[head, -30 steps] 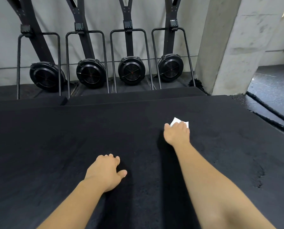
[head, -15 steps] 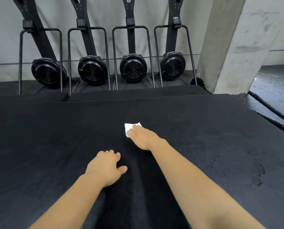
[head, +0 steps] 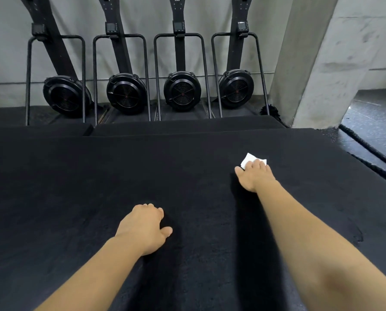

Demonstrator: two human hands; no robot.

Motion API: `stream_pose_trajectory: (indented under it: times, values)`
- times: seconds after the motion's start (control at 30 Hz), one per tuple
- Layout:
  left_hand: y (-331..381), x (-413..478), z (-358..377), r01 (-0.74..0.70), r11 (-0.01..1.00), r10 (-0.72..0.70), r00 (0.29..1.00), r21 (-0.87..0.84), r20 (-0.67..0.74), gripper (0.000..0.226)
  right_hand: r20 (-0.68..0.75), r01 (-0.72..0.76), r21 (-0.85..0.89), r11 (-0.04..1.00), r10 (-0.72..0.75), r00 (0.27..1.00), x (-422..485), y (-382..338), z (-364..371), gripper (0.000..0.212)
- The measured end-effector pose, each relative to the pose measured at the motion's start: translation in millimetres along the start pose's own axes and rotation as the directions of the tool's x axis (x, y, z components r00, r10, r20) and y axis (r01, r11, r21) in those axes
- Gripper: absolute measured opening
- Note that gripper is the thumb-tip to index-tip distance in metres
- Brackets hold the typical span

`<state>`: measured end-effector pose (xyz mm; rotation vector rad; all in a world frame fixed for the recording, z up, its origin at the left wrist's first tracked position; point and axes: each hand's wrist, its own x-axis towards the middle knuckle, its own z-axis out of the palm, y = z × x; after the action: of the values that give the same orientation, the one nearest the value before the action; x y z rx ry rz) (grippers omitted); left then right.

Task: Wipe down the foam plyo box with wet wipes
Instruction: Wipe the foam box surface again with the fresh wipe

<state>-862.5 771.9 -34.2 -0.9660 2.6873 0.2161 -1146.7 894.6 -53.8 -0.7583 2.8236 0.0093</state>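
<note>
Centrally, the right hand (head: 253,176) lies palm-down with its fingers extended flat over a folded white wet wipe (head: 248,158). It presses the wipe against the top of the black foam plyo box (head: 75,187) rather than gripping it, and the wipe's far corner shows beyond the fingertips. Hand and wipe sit in the far right part of the top face, short of the far edge.

The left hand (head: 143,227) rests on the same surface, nearer the body and to the left, with fingers loosely bent and thumb out, grasping nothing. It appears to serve as a brace.

Judged from this position, the step in hand is a wiping stroke across the top face. To do it well:
- Spread pressure evenly through flat fingers so the wipe neither bunches nor slips out on the textured covering.
- Overlap adjacent passes and carry each one fully to the edges.
- Shift the bracing hand so the area beneath it is not skipped.

A scuffed patch (head: 357,235) near the right edge may snag the wipe. Beyond the box, four fan-wheel machines (head: 182,90) stand against the wall, with a concrete pillar (head: 317,63) to their right.
</note>
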Motion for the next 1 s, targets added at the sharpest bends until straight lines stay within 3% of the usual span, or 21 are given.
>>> stream_pose_trajectory:
  times: [0.13,0.23,0.4,0.5,0.6,0.87,1.0]
  values:
    - [-3.4,2.7,-7.9,0.024,0.999,-0.024,1.000,-0.040,-0.002,0.053,-0.011,0.060,0.023,0.998,-0.060,0.998,-9.6,-53.5,3.7,0.073]
    - [-1.0,8.8,-17.8,0.061,0.997,-0.064,0.996,-0.036,-0.070,0.028,-0.031,0.216,0.000,0.976,-0.216,0.976,-23.3,-100.2,11.7,0.072]
    - [7.4,30.2,-28.1,0.166,0.985,-0.174,0.943,-0.052,-0.283,0.024,0.074,0.471,0.011,0.882,-0.471,0.879,-38.4,-143.7,16.1,0.068]
    - [8.7,48.9,-28.5,0.169,0.975,-0.208,0.925,-0.146,-0.317,0.021,0.061,0.558,0.007,0.830,-0.557,0.828,-32.5,-128.8,12.2,0.054]
    - [12.9,68.7,-26.4,0.158,0.965,-0.219,0.925,-0.211,-0.310,0.035,0.023,0.519,0.038,0.854,-0.520,0.854,-12.1,-92.3,4.3,0.047]
    - [23.0,119.0,-19.2,0.111,0.982,-0.156,0.928,-0.150,-0.338,0.048,0.004,0.287,0.028,0.958,-0.287,0.958,32.7,0.7,-5.9,0.042]
    - [25.4,133.1,-7.9,0.142,0.985,-0.166,0.919,-0.094,-0.357,0.056,0.014,0.202,-0.004,0.979,-0.202,0.979,33.6,-10.4,-0.5,0.061]
